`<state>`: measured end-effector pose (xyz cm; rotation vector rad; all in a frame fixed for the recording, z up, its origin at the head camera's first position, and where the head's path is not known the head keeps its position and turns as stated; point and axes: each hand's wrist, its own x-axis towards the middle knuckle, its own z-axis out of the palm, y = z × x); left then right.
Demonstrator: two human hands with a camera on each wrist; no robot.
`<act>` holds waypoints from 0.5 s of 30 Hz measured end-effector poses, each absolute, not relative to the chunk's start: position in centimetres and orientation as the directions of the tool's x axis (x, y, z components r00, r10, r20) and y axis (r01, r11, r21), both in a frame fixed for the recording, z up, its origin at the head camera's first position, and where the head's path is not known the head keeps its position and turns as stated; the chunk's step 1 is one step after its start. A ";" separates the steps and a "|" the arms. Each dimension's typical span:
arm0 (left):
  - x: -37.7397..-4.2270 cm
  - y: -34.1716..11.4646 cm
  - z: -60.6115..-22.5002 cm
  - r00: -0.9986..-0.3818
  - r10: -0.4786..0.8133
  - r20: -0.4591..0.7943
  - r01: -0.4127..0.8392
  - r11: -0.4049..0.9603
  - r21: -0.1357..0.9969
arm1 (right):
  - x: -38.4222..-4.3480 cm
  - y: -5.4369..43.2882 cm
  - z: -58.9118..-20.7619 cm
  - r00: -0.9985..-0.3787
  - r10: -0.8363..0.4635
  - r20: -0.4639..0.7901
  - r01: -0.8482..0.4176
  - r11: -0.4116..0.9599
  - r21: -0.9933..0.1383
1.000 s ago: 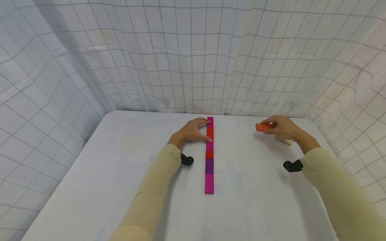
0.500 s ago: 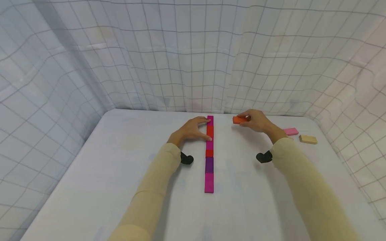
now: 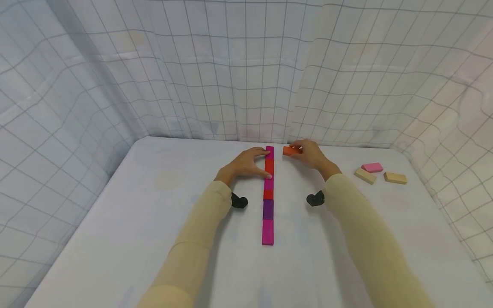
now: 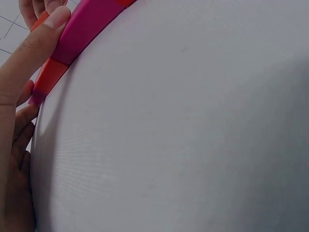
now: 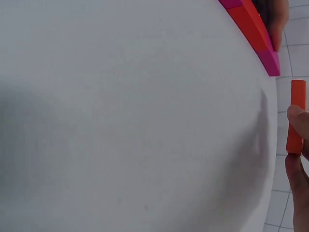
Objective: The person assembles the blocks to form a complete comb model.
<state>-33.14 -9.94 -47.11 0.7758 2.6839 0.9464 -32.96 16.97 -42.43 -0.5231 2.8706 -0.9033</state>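
Observation:
A straight row of wooden blocks runs away from me down the table's middle: a near magenta block (image 3: 268,232), a purple block (image 3: 268,209), then red and magenta ones up to a far magenta block (image 3: 270,152). My left hand (image 3: 245,164) rests against the row's far half from the left. Its thumb (image 4: 41,41) lies on a magenta block, its fingers reach the far end. Just right of that end my right hand (image 3: 311,153) pinches an orange block (image 3: 291,151) between thumb and fingers. In the right wrist view this orange block (image 5: 296,99) is apart from the row.
At the right of the white table (image 3: 154,214) lie a pink block (image 3: 372,167) and two pale wood-coloured blocks, one (image 3: 365,176) near the pink block and one (image 3: 395,178) farther right. Grid-patterned white curtains (image 3: 246,77) stand around the table's back and sides.
My right hand has carried the orange block leftward across the table to near the row's far end, baring the pink and pale blocks. The left hand stays in place on the row.

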 end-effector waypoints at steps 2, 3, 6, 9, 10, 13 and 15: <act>-33.1 -10.0 -47.1 -0.845 0.535 -0.007 0.413 0.660 0.628 | -33.2 16.3 -43.1 -0.935 -0.353 0.027 -0.305 0.765 -0.567; -33.0 -10.0 -47.1 -0.845 0.535 -0.007 0.412 0.659 0.630 | -33.3 15.9 -43.4 -0.936 -0.352 0.026 -0.304 0.767 -0.565; -33.0 -10.1 -47.0 -0.848 0.531 -0.008 0.406 0.658 0.635 | -33.5 15.2 -44.1 -0.939 -0.343 0.028 -0.299 0.774 -0.558; -32.9 -10.1 -46.8 -0.853 0.521 -0.013 0.393 0.659 0.642 | -33.6 14.7 -44.6 -0.945 -0.325 0.030 -0.286 0.783 -0.553; -32.9 -10.1 -46.8 -0.854 0.520 -0.016 0.390 0.660 0.642 | -33.7 14.6 -44.7 -0.947 -0.321 0.032 -0.285 0.786 -0.549; -32.9 -10.0 -46.7 -0.853 0.521 -0.028 0.386 0.666 0.638 | -33.7 14.6 -44.7 -0.954 -0.298 0.024 -0.261 0.793 -0.551; -32.9 -10.0 -46.7 -0.852 0.522 -0.035 0.385 0.670 0.635 | -33.7 14.7 -44.7 -0.958 -0.287 0.016 -0.247 0.795 -0.555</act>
